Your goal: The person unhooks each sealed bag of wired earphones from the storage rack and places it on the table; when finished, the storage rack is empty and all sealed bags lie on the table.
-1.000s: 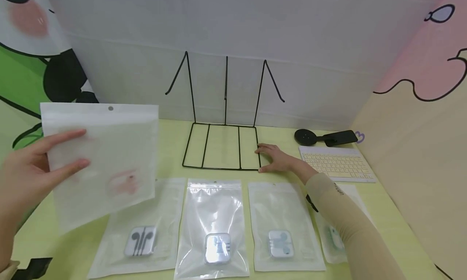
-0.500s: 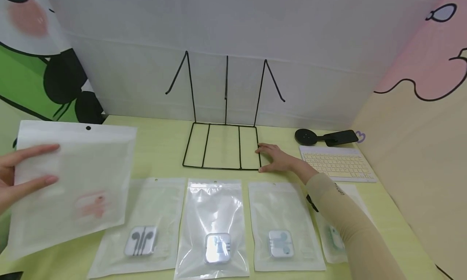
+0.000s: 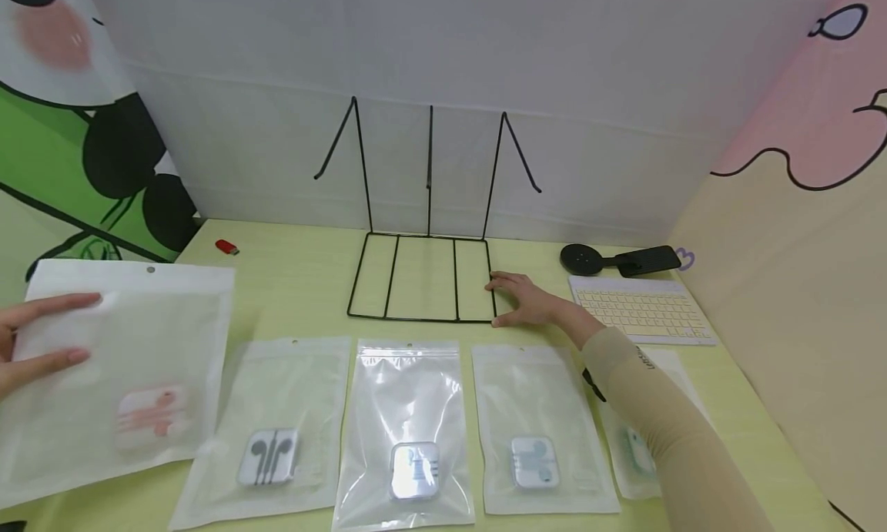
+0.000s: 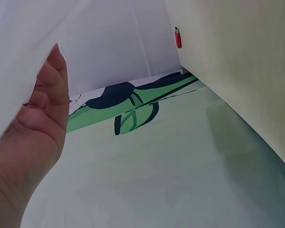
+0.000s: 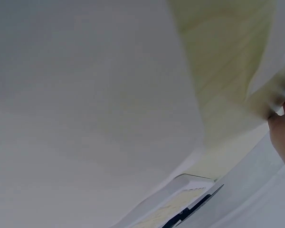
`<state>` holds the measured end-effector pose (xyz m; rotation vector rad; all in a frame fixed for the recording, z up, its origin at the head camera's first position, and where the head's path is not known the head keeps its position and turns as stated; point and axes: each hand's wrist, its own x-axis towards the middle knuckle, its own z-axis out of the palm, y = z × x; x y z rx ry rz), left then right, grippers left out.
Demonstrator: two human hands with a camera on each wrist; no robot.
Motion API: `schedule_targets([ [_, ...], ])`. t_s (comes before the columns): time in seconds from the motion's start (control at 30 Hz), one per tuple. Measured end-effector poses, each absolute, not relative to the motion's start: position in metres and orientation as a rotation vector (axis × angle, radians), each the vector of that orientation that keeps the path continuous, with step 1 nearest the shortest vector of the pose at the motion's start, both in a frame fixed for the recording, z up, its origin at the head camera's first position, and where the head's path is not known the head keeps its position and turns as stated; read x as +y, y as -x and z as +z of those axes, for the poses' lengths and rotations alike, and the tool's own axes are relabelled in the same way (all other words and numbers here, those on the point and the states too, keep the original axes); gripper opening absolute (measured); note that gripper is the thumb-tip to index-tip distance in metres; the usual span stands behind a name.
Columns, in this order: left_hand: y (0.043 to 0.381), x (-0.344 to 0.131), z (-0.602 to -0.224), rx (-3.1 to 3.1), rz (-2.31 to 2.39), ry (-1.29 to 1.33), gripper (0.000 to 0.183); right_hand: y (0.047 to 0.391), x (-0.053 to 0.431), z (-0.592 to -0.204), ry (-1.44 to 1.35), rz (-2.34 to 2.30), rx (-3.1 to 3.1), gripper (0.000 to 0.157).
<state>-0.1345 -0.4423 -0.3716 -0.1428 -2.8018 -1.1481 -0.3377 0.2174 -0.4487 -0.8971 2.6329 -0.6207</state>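
My left hand (image 3: 21, 369) holds a white translucent pouch (image 3: 159, 339) at the left in the head view. Pink earphones in a clear case (image 3: 148, 416) show through its lower part. In the left wrist view the pouch's back hides part of my curled fingers (image 4: 52, 80). My right hand (image 3: 523, 301) grips the right side of a black wire rack (image 3: 386, 278), thumb near its front corner. The rack has upright wires with hooked ends. In the right wrist view that hand (image 5: 282, 130) sits at the right edge, partly blurred.
Pouches with boxed earphones lie in a row in front: one with grey earphones (image 3: 291, 393), a shiny one (image 3: 409, 397), a matte one (image 3: 530, 409), and one (image 3: 627, 470) partly under my right sleeve. A red USB stick (image 3: 226, 247), keyboard (image 3: 640, 309) and black round-ended device (image 3: 582, 259) lie behind.
My left hand has moved left and down with the pouch, uncovering the red USB stick and more of the grey-earphone pouch. My right hand stays on the rack.
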Motion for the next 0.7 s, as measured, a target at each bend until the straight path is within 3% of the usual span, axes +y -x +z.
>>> schedule_targets([
  [0.7,0.146,-0.488,-0.424,-2.921,-0.878,0.275,0.081,0.336,0.218,-0.447,0.908,-0.628,2.632,0.074],
])
